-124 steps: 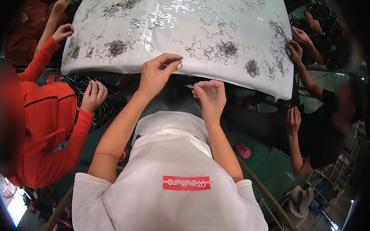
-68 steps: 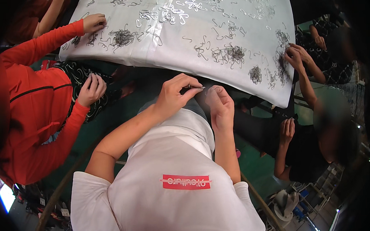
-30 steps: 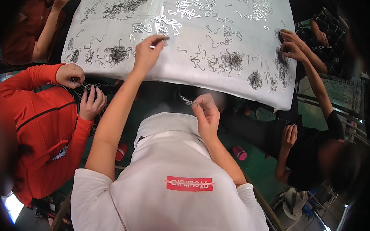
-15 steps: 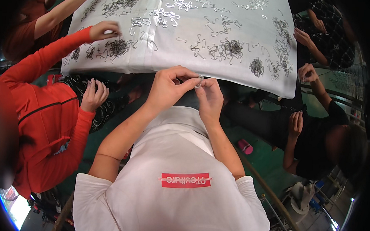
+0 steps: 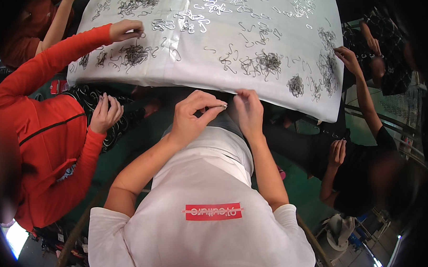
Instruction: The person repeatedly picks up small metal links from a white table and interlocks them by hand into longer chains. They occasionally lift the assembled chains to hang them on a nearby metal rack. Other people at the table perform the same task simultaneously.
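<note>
My left hand [image 5: 192, 116], in front of the table's near edge, pinches a small metal piece [image 5: 225, 106] between thumb and forefinger. It looks like one of the S-shaped metal hooks, but its full shape is covered by the fingers. Just to the right, a short gap away, is my right hand [image 5: 249, 112]. Its fingers are curled together with the thumb close to them, near the edge of the white table cover [image 5: 192, 70]; whatever they may hold does not show. A pile of metal hooks [image 5: 269, 62] lies beyond, on the cover.
More hooks are scattered in heaps, such as one pile [image 5: 135, 54] at the left. A co-worker in a red top [image 5: 47, 136] reaches over the table at left. At right, a person in black [image 5: 368, 169] has a hand [image 5: 348, 57] by the hooks.
My hands have come apart: the right has moved off the small piece, which stays in the left. The co-worker at right has moved a hand forward to the table's right edge.
</note>
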Tool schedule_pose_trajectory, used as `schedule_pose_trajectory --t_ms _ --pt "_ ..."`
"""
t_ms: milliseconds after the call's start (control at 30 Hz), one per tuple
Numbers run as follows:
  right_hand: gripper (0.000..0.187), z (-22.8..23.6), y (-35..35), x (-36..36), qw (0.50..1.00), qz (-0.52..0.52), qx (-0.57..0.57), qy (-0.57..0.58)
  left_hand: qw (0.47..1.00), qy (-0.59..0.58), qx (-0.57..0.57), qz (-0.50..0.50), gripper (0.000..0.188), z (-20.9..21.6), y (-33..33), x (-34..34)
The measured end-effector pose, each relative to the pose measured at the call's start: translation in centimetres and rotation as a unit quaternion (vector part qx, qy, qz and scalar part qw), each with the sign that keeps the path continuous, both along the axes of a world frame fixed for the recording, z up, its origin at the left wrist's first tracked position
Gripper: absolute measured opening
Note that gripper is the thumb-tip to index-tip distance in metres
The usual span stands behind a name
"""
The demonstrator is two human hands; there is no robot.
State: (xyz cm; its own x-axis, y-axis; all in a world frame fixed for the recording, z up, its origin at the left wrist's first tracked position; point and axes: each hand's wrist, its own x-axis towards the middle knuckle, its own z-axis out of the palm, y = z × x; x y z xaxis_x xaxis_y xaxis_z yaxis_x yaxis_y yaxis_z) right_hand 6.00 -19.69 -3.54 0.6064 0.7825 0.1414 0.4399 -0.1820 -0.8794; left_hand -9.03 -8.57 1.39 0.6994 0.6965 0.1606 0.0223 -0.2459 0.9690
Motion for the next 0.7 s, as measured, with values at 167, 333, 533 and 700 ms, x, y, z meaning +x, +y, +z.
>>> schedule_pose_trajectory --t_ms 167,333,533,700 --pt "0.025 -5.4 5.9 3.7 0.990 -0.038 -0.135 -0.035 1.000 0.002 -0.004 0.025 0.017 -0.3 -0.3 -0.7" --pt "0.032 -7.7 10.6 3.2 0.981 -0.002 -0.173 -0.082 0.998 0.013 -0.023 0.054 0.020 -0.2 -0.8 -1.0" --pt "0.033 -8.3 8.7 6.5 0.968 -0.135 -0.209 -0.038 0.998 -0.002 -0.013 0.066 0.020 -0.4 -0.6 -1.2" --pt "0.028 -8.7 9.2 8.6 0.982 -0.104 -0.157 0.028 0.998 -0.008 -0.015 0.063 0.021 -0.8 -0.6 -1.2"
